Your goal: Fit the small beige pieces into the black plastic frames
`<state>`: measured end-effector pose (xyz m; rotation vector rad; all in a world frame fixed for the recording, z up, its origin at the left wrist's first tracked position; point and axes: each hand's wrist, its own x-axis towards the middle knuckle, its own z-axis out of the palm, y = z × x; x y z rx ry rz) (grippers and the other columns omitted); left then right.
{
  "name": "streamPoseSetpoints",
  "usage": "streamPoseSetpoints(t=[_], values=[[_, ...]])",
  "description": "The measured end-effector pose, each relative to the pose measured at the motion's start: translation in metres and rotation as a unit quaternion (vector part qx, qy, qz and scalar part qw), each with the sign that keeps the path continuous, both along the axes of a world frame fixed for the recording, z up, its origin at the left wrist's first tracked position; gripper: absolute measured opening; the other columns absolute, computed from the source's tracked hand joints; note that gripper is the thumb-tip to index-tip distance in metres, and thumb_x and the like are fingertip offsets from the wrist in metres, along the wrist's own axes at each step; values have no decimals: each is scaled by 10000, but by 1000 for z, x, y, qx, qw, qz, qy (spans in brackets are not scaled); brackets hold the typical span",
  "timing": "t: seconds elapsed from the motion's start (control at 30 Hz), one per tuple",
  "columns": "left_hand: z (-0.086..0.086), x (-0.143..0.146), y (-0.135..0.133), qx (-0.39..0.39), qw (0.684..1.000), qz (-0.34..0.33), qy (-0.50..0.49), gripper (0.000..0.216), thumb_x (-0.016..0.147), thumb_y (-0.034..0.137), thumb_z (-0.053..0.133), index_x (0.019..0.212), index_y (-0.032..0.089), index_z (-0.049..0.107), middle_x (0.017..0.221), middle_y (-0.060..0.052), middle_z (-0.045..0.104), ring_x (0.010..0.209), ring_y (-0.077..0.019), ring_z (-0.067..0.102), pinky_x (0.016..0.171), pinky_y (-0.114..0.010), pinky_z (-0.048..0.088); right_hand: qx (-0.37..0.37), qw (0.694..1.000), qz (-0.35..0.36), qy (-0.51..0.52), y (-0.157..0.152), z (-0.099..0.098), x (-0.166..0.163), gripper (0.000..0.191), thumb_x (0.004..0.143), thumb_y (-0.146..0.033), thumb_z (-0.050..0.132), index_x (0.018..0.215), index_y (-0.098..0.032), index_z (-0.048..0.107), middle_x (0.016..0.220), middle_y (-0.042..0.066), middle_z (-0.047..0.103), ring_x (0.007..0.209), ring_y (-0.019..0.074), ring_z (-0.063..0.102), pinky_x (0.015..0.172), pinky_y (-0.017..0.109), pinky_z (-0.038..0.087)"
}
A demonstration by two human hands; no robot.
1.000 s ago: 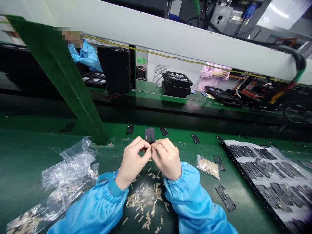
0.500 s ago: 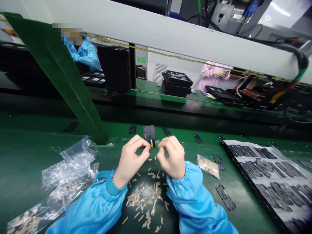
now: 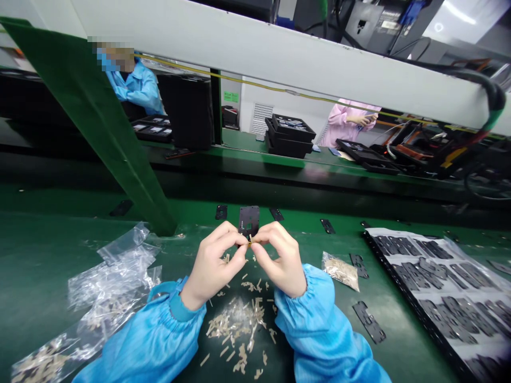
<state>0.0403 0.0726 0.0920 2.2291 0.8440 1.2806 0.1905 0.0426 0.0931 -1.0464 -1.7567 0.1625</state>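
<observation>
Just ahead of me, a thin black plastic plate point(image 3: 249, 217) with a square cutout is held nearly upright. My left hand point(image 3: 217, 260) pinches its lower left part between thumb and forefinger. At the plate's bottom edge shows a small yellow strip point(image 3: 250, 243), partly covered by fingertips. My right hand point(image 3: 281, 258) is closed in a pinch at that strip, its fingertips close to those of the left. Below both hands, many small tan pieces point(image 3: 241, 361) lie scattered around a crumpled clear plastic bag point(image 3: 235, 314).
Clear plastic bags point(image 3: 107, 276) with tan pieces lie at left. To the right are a filled small bag point(image 3: 341, 271), a loose black part point(image 3: 369, 322) and a tray point(image 3: 433, 348) of black parts. A green post point(image 3: 131, 159) rises at left. Two people stand beyond the bench.
My right hand has moved left and slightly forward, so its fingertips have met the strip at the plate's lower edge. The plate has shifted slightly right.
</observation>
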Motion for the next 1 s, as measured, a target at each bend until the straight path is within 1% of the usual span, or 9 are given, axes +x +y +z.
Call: streamPoseSetpoints(t=[0.17,0.33,0.43,0.6,0.7,0.77,0.8,0.9,1.0], values=[[0,0,0,3,1000,7,9,125,781,105,484,706,173,558,708,-4,492,669,-119,490,604,-239,401,-9,1000,8,4,1,-1,0,68,818,-152,522,771,-179,563,743,34,572,720,148,538,646,294,456],[2,0,1,0,1000,12,3,136,767,103,475,679,171,554,685,-3,493,647,-119,487,584,-236,399,-27,999,34,25,3,0,2,113,825,-137,496,733,-175,549,731,26,564,698,133,533,634,272,447],[4,-1,2,-11,1000,15,-1,144,768,112,467,672,173,556,676,-4,497,634,-119,485,571,-237,399,-21,999,22,36,3,0,2,136,811,-131,483,687,-178,510,697,11,528,658,123,510,600,258,429],[5,-1,2,-12,1000,16,-8,150,766,94,467,675,171,558,689,-5,510,651,-119,494,590,-240,403,-15,1000,3,8,-1,2,3,278,866,-172,407,593,-182,457,591,3,478,580,122,461,555,264,384],[5,-2,2,-4,1000,22,-7,141,763,91,473,684,169,559,691,-4,504,652,-117,492,587,-238,401,4,1000,6,-4,-2,2,2,205,827,-164,460,624,-179,486,621,15,510,619,137,488,575,278,395],[5,-2,2,1,1000,26,-5,139,766,99,473,684,170,560,692,-5,505,652,-119,491,586,-240,404,14,1000,13,-1,-3,2,1,119,791,-141,462,702,-175,533,688,34,545,680,157,517,610,300,420],[5,-2,2,4,1000,27,-3,138,769,106,472,685,171,560,692,-5,506,651,-120,491,584,-241,405,14,1000,15,0,-3,3,1,118,782,-132,450,739,-174,552,717,41,557,705,164,527,627,311,431],[4,-2,1,14,1000,27,5,134,773,119,472,695,173,566,699,-10,507,657,-123,495,584,-242,411,4,1000,8,15,-3,3,0,136,793,-132,448,793,-176,577,765,46,570,722,159,537,639,309,453],[4,-2,0,31,999,27,14,135,768,108,474,695,171,569,696,-9,498,654,-121,495,581,-237,410,-7,1000,5,27,-2,2,0,48,805,-177,523,796,-178,570,774,37,569,707,143,540,618,282,462]])
